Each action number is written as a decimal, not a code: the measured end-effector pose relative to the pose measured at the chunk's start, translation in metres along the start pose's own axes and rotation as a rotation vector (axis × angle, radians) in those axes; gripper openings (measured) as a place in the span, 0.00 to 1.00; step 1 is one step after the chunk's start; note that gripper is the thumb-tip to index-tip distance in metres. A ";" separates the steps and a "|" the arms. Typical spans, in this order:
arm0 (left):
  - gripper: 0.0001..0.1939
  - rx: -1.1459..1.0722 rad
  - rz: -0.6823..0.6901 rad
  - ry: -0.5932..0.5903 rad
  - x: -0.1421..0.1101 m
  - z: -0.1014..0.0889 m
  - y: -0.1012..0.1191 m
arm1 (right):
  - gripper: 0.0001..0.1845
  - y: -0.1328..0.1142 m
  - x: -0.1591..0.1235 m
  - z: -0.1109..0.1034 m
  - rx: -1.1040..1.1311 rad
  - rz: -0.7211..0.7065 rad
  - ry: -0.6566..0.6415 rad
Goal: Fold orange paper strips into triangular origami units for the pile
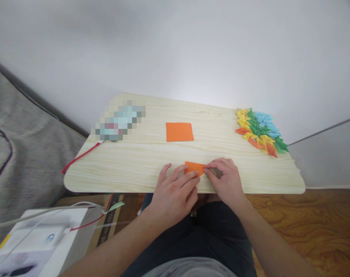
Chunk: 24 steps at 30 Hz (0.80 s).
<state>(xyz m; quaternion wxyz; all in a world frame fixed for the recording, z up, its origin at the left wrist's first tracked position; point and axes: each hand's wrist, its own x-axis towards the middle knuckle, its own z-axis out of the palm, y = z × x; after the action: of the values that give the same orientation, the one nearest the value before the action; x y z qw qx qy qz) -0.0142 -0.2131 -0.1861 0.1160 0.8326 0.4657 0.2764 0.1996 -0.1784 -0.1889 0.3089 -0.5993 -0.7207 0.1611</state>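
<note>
Near the front edge of the table lies a small piece of orange paper (193, 166) with a slanted folded side. My left hand (176, 190) rests over it, fingers spread, with fingertips pressing on the paper. My right hand (225, 177) pinches the paper's right corner between thumb and index finger. Farther back, in the middle of the table, sits a flat orange paper rectangle (180, 132), apart from both hands. Part of the held paper is hidden under my left fingers.
Folded paper pieces (260, 130) in yellow, green, blue and orange cluster at the right of the pale wooden table (128, 165). A blurred phone-like object (121, 121) with a red cable (81, 157) lies at the left. A white box (73, 238) stands below left.
</note>
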 end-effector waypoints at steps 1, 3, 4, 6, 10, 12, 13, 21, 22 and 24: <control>0.13 -0.001 0.001 -0.001 0.000 0.000 0.000 | 0.03 0.000 0.001 0.000 0.002 0.002 -0.003; 0.13 0.001 0.003 -0.002 0.000 0.000 0.000 | 0.05 0.000 0.003 -0.001 0.005 0.003 -0.005; 0.13 0.003 0.004 -0.004 0.000 0.000 0.000 | 0.06 0.000 0.003 -0.001 0.005 0.004 -0.005; 0.13 0.010 0.007 -0.005 0.000 0.000 0.000 | 0.06 0.001 0.004 -0.001 0.001 0.004 -0.005; 0.13 0.009 0.011 0.007 0.000 0.000 0.000 | 0.04 0.001 0.005 -0.001 -0.015 0.005 0.001; 0.12 0.002 0.001 0.005 0.000 0.000 -0.002 | 0.04 0.001 0.005 -0.001 -0.019 0.003 0.003; 0.12 -0.002 -0.005 0.000 0.000 0.000 -0.002 | 0.04 0.001 0.005 -0.001 -0.019 0.001 0.003; 0.11 -0.008 -0.029 -0.035 0.001 -0.002 -0.002 | 0.05 -0.002 0.003 -0.002 -0.025 -0.010 -0.005; 0.11 -0.009 -0.030 -0.036 0.002 -0.002 -0.001 | 0.05 -0.003 0.003 -0.002 -0.027 -0.011 -0.005; 0.11 -0.011 -0.033 -0.037 0.002 -0.002 -0.001 | 0.06 -0.004 0.003 -0.001 -0.032 -0.013 -0.007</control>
<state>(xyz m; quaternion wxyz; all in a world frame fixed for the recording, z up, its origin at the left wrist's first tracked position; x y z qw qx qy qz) -0.0156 -0.2107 -0.1839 0.1335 0.8290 0.4758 0.2616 0.1973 -0.1770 -0.1851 0.2980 -0.5990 -0.7280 0.1498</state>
